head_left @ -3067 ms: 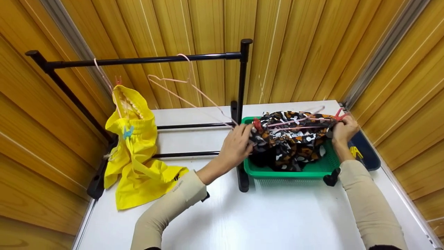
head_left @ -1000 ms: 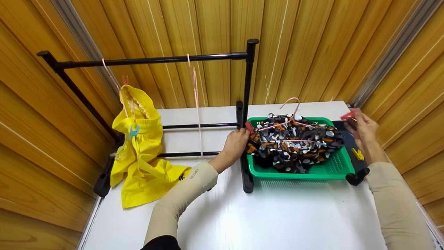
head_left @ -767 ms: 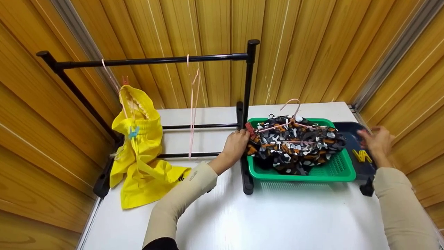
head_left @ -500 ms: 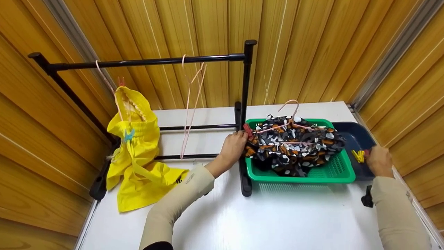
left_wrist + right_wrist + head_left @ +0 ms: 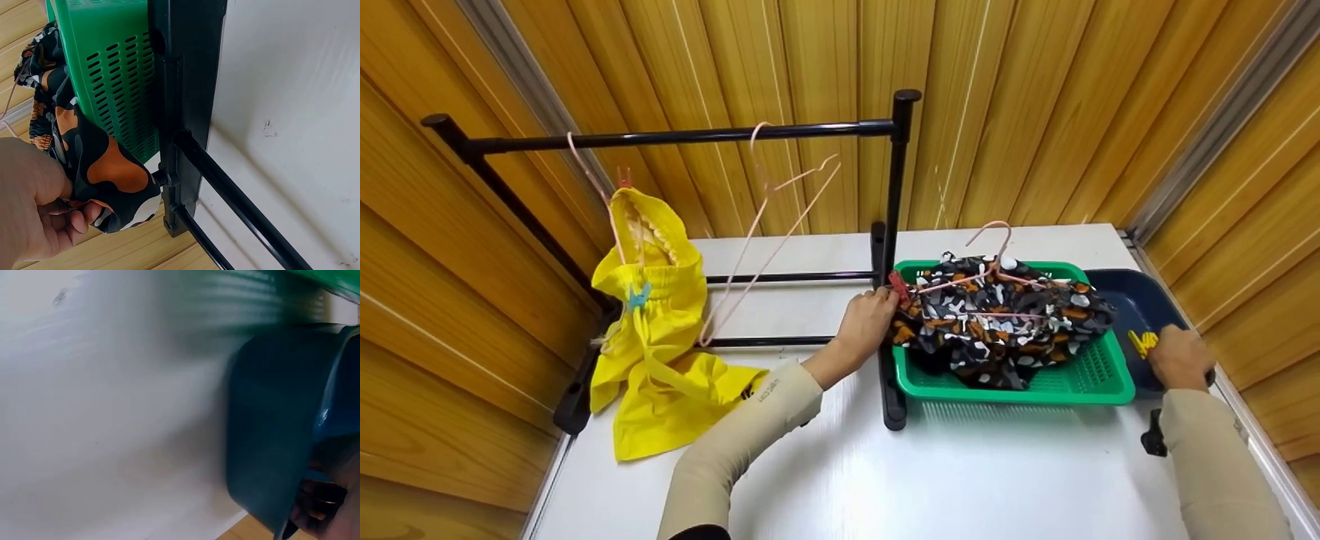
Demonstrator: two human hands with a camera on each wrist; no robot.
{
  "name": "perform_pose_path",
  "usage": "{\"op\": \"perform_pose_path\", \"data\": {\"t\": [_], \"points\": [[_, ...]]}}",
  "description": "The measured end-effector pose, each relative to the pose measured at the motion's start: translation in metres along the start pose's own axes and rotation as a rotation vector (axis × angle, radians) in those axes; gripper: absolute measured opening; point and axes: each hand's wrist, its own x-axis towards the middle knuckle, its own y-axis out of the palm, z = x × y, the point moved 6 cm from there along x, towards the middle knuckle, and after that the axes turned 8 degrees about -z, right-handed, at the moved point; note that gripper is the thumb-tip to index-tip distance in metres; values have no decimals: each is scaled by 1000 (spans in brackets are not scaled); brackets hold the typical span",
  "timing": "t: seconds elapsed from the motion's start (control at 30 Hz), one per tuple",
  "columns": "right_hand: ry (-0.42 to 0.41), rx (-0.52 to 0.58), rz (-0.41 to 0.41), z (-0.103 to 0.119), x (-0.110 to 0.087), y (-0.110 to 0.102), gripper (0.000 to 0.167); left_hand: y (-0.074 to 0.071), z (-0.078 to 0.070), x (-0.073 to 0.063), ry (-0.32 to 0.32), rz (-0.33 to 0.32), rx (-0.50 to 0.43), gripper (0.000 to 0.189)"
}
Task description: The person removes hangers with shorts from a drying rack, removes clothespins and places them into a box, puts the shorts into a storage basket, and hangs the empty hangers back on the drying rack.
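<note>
A black, orange and white patterned garment [image 5: 997, 330] lies bunched in the green basket [image 5: 1020, 394] in the head view, a pink hanger [image 5: 997, 244] on top of it. My left hand [image 5: 870, 322] pinches the garment's left edge, beside a red clothespin [image 5: 898, 287]. In the left wrist view, the left thumb and fingers [image 5: 76, 216] are curled on the cloth. My right hand [image 5: 1181, 356] is at the near right side of the navy tray [image 5: 1136, 292], next to yellow clothespins [image 5: 1144, 343]. Its fingers [image 5: 306, 506] are dark and partly hidden by the tray.
A black rack [image 5: 697, 137] stands at the left and middle. Yellow shorts [image 5: 656, 360] hang from it on a hanger, with a blue clothespin [image 5: 639, 295] and a red peg [image 5: 625, 178]. A bare pink hanger [image 5: 769, 247] hangs beside them. Wood-look walls enclose the white table [image 5: 960, 472].
The right hand has left the garment's right end with a red clothespin and come down to the navy tray; that clothespin is out of sight now. The left hand stays put; the bare hanger swings.
</note>
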Motion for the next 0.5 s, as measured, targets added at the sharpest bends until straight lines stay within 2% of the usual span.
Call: {"op": "perform_pose_path", "data": {"t": [0.13, 0.27, 0.4, 0.5], "points": [[-55, 45, -109, 30, 0, -30, 29, 0, 5, 0, 1, 38, -15, 9], [-193, 113, -233, 76, -10, -65, 30, 3, 11, -1, -8, 85, -60, 12], [-321, 114, -279, 124, -34, -92, 27, 4, 16, -2, -63, 98, -160, 11], [-424, 116, -354, 158, -58, -105, 22, 4, 19, -5, -97, 109, -203, 14]]}}
